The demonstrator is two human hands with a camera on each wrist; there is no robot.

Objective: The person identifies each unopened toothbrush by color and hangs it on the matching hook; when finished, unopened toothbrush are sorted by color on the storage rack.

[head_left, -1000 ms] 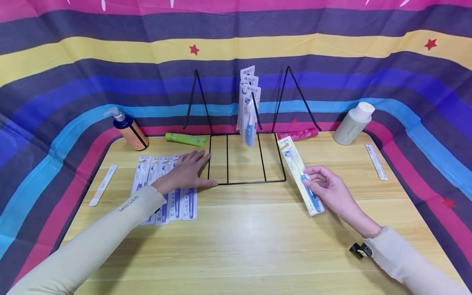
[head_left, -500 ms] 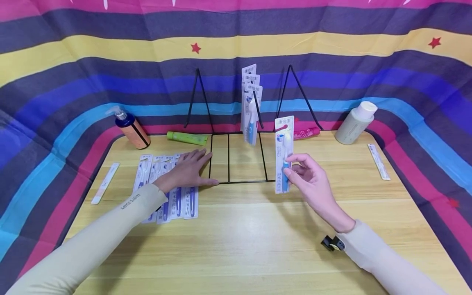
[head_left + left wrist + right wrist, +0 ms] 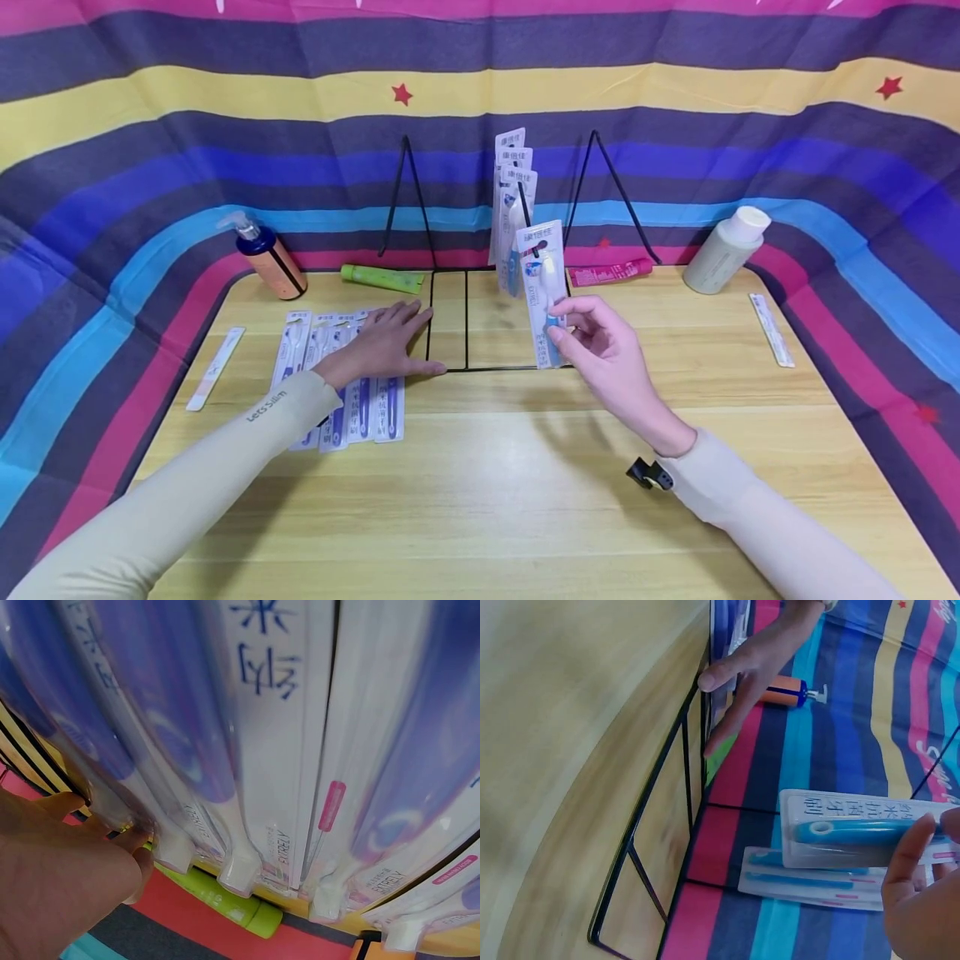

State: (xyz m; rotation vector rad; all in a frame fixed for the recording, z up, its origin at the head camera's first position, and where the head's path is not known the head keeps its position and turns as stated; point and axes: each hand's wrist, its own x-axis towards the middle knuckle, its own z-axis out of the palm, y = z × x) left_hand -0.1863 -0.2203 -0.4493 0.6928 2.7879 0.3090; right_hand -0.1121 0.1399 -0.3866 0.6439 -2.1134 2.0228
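My right hand (image 3: pixel 592 337) pinches a packaged blue toothbrush (image 3: pixel 543 292) and holds it upright over the front right part of the black wire rack (image 3: pixel 448 321). In the right wrist view the same pack (image 3: pixel 855 831) lies under my fingers (image 3: pixel 904 859). Several toothbrush packs (image 3: pixel 512 196) stand in the rack at the back. My left hand (image 3: pixel 382 342) rests flat, fingers straight, on a row of toothbrush packs (image 3: pixel 341 392) lying on the table, its fingertips at the rack's left edge. The left wrist view shows those packs (image 3: pixel 277 750) up close.
At the back stand a pump bottle (image 3: pixel 262 258) on the left and a white bottle (image 3: pixel 726 248) on the right. A green tube (image 3: pixel 380 278) and a pink tube (image 3: pixel 607 272) lie along the back edge. Single slim packs lie far left (image 3: pixel 213 368) and far right (image 3: pixel 770 329).
My right hand has lifted the toothbrush pack off the table, turned it upright and carried it left over the rack. The left hand has stayed on the row of packs.
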